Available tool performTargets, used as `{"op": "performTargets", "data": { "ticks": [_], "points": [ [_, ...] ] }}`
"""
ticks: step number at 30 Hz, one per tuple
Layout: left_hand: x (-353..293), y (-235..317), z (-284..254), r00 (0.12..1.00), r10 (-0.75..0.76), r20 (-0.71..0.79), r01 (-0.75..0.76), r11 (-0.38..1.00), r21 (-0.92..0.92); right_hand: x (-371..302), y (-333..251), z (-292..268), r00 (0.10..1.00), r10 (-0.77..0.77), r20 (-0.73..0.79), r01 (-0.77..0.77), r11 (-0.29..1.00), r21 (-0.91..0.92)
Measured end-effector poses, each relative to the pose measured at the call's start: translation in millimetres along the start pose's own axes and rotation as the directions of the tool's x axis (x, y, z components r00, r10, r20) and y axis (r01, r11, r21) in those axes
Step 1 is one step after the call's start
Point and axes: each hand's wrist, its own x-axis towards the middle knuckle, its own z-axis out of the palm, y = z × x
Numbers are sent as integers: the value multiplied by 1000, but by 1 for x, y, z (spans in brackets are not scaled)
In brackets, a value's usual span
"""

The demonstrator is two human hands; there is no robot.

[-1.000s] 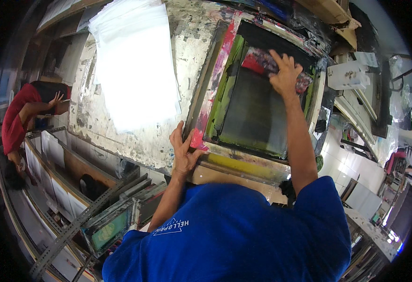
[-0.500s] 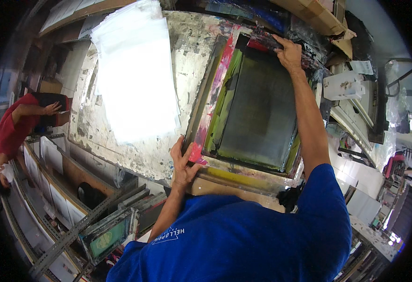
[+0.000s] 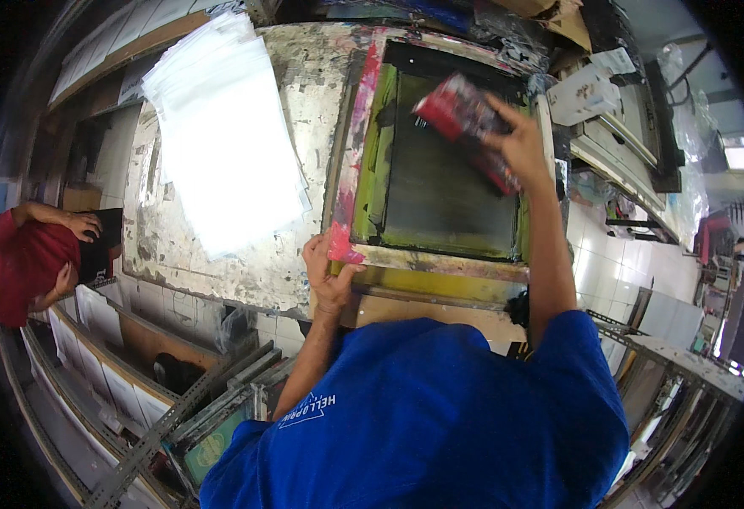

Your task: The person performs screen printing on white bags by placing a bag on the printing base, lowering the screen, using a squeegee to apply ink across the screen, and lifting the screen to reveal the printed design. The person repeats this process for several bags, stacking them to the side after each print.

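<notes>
A screen printing frame (image 3: 440, 261) lies before me, its rim smeared with pink and white paint. Its dark mesh (image 3: 431, 191) has a yellow-green border. My left hand (image 3: 329, 280) grips the frame's near left corner, thumb on the near edge and fingers around the left side. Above the mesh, my right hand (image 3: 520, 153) is closed around an ink-stained red and black squeegee (image 3: 465, 123), held at a slant and slightly blurred. Left of the frame, a loose stack of white sheets (image 3: 228, 144) rests on the paint-spattered table (image 3: 308, 85).
A white plastic container (image 3: 584, 93) stands beyond the frame on the right, near cardboard (image 3: 562, 21). Wooden shelving (image 3: 117, 343) and stacked screens (image 3: 219, 437) are at lower left. Another person in a red shirt (image 3: 28, 263) is at the far left.
My right hand has come from the frame's far edge toward me, bringing the squeegee over the mesh. My left hand stays on the near corner. The other person's arms have shifted.
</notes>
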Motion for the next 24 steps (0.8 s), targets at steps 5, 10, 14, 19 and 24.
{"op": "performTargets", "data": {
  "ticks": [5,10,14,19,24],
  "points": [
    [47,54,1,986,100,-132,-109,992,-63,-109,-72,6,986,-145,87,167,911,-376],
    [111,116,7,948,27,-318,-77,986,-145,-123,-158,-8,885,-439,152,392,531,-751],
    [189,142,35,881,38,-471,-349,725,-594,-70,-176,-36,745,-665,45,507,521,-686],
    [264,76,102,989,-4,-146,-40,953,-299,-29,-228,-66,799,-601,-34,496,690,-527],
    [299,-72,195,996,57,71,-76,946,316,-1,-245,-68,739,-674,0,571,626,-532]
  ]
}}
